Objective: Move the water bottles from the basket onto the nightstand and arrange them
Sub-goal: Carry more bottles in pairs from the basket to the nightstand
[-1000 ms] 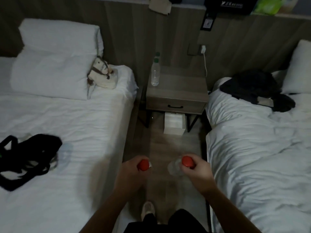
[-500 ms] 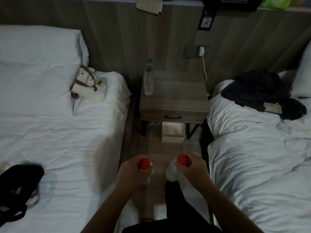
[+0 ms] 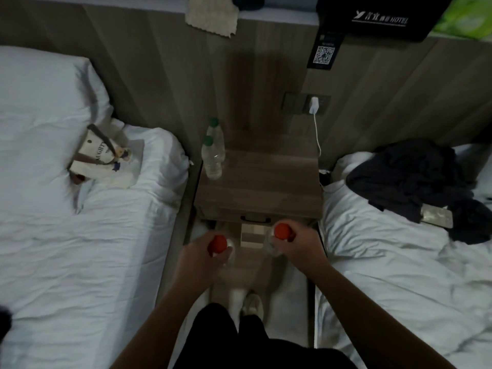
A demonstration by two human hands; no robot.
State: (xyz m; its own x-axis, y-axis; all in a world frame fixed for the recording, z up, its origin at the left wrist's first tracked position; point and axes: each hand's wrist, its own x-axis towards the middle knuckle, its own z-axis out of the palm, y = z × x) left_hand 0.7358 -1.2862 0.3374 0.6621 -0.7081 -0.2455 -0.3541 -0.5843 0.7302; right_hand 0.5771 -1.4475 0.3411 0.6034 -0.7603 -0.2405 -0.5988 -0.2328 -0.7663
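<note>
My left hand [image 3: 202, 255] grips a clear water bottle with a red cap [image 3: 217, 243] by its neck. A second red-capped bottle [image 3: 281, 231] is held the same way in my right hand [image 3: 298, 243]. Both bottles hang upright in the aisle, just in front of the wooden nightstand [image 3: 259, 193]. At the nightstand's back left corner stand two clear green-capped bottles [image 3: 211, 159], one behind the other. The basket is out of view apart from a dark shape at the lower left edge [image 3: 4, 323].
White beds flank the narrow aisle on the left [image 3: 80, 249] and right [image 3: 399, 275]. A small canvas bag [image 3: 98, 153] lies on the left bed, dark clothes [image 3: 420, 182] on the right. A white box [image 3: 251, 235] sits under the nightstand. A charger cable [image 3: 316, 129] hangs from the wall socket.
I have walked forward toward the nightstand with both bottles, which now hang just before its front edge. The black basket on the left bed has slid out of view behind me.
</note>
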